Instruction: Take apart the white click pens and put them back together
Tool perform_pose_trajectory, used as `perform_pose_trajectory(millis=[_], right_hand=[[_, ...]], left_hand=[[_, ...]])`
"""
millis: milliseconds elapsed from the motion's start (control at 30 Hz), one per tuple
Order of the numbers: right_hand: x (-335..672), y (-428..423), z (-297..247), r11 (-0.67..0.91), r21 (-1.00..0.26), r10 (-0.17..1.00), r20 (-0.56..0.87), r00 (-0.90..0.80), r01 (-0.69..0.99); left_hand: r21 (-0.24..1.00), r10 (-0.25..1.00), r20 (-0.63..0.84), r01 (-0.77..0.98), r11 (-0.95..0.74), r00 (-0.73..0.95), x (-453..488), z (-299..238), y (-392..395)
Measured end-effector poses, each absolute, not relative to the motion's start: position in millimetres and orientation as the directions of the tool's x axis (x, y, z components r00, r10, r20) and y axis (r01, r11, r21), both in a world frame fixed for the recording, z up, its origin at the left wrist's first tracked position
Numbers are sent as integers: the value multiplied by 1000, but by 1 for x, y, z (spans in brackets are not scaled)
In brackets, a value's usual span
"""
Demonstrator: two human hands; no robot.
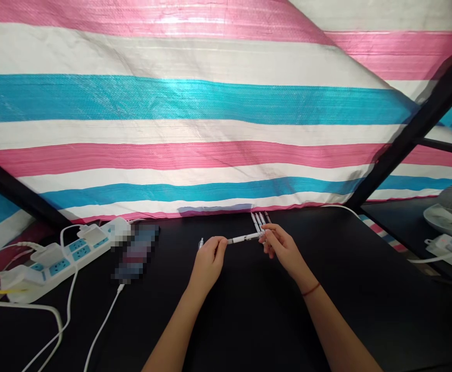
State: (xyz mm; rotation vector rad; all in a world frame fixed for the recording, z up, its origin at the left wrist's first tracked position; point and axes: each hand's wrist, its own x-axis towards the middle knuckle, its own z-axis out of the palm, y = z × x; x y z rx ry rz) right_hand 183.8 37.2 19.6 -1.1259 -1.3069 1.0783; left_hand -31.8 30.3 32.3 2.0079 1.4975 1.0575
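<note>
A power strip (51, 263) sits at far left on the black table (365, 248), then a blurred object (136, 253) with a white cable (105, 320), probably a phone, though the blur hides it. The left hand (209, 264) is closed around one end of a slim white tube (245, 238), and the right hand (282, 249) pinches the other end in its fingertips (267, 238) — a level, two-ended hold, well suited to fine work. Just beyond lie more white tubes (260, 221) — and, at far right, a second power strip (448, 253).

No lettering can be read anywhere: the blurred block (136, 253) at nine o'clock from the left hand (208, 266) is pixelated, and the marks on the power strip (51, 271) are too small to read.
</note>
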Motion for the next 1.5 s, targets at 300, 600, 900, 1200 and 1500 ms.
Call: perform_pose_trajectory(millis=[300,600,900,1200,1500], right_hand=[[186,38,19,187,-981,982,187,-3,45],[189,41,14,191,-976,982,191,-7,107],[191,42,15,202,-961,978,209,18,188],[190,40,15,136,-973,988,147,46,185],[197,47,15,162,-985,971,148,190,-58]], left_hand=[[725,943,296,606,-327,155,-30,30,30],[728,945,291,606,-320,149,-31,31,30],[728,950,275,614,-304,145,-32,31,30],[728,947,287,610,-314,145,-32,31,30],[781,958,286,580,-233,-1,-39,30,35]])
